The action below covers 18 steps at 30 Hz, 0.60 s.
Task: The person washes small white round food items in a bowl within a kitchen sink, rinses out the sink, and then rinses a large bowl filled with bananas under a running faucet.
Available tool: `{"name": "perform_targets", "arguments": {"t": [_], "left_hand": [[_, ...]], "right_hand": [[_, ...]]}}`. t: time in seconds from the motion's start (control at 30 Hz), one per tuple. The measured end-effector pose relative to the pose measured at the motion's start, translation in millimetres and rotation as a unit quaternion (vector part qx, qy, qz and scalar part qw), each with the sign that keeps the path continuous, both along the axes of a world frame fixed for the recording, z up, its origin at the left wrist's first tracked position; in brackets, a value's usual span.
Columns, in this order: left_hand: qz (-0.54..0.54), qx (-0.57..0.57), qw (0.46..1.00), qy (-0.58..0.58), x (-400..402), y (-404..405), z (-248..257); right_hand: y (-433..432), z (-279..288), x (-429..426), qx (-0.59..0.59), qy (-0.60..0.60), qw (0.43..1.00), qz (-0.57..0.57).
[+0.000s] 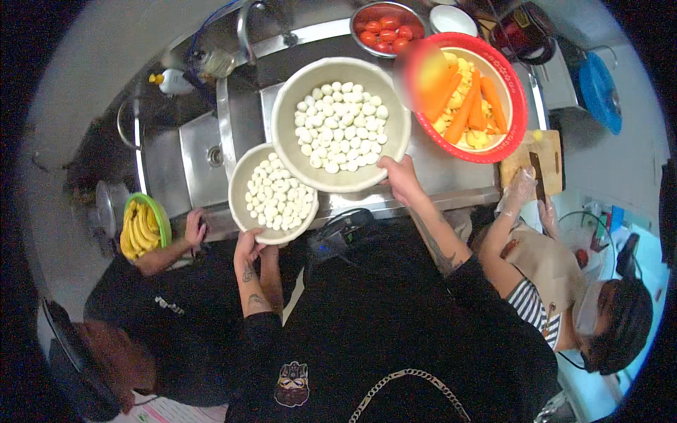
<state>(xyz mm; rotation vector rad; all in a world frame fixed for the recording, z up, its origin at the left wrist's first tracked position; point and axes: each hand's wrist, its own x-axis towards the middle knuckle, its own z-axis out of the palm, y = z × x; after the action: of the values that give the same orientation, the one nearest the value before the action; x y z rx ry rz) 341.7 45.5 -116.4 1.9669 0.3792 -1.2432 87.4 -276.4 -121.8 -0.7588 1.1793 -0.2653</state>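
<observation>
A large pale bowl holds many small, white, egg-shaped pieces that look like peeled quail eggs. My right hand grips its near right rim, thumb over the edge. Overlapping it at the lower left is a smaller pale bowl with more of the same white eggs. My left hand holds this bowl at its near left rim, the fingers partly hidden beneath. Another forearm shows beside my left one, its hand hidden below the small bowl.
Right of the bowls stands a red basin with carrots and yellow pieces. Behind is a metal bowl of tomatoes. A sink and green bowl of bananas lie left. Co-workers flank me; the right one's gloved hand is near a knife.
</observation>
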Motion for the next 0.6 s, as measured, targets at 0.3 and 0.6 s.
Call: {"name": "perform_targets", "arguments": {"t": [0.3, 0.6], "left_hand": [[0.203, -0.138, 0.963, -0.114, -35, 24, -60], [0.251, -0.24, 0.93, -0.123, -33, 25, -93]], "right_hand": [[31, 3, -12, 0.009, -0.041, 0.996, -0.076], [52, -9, -12, -0.004, -0.099, 0.99, -0.1]]}}
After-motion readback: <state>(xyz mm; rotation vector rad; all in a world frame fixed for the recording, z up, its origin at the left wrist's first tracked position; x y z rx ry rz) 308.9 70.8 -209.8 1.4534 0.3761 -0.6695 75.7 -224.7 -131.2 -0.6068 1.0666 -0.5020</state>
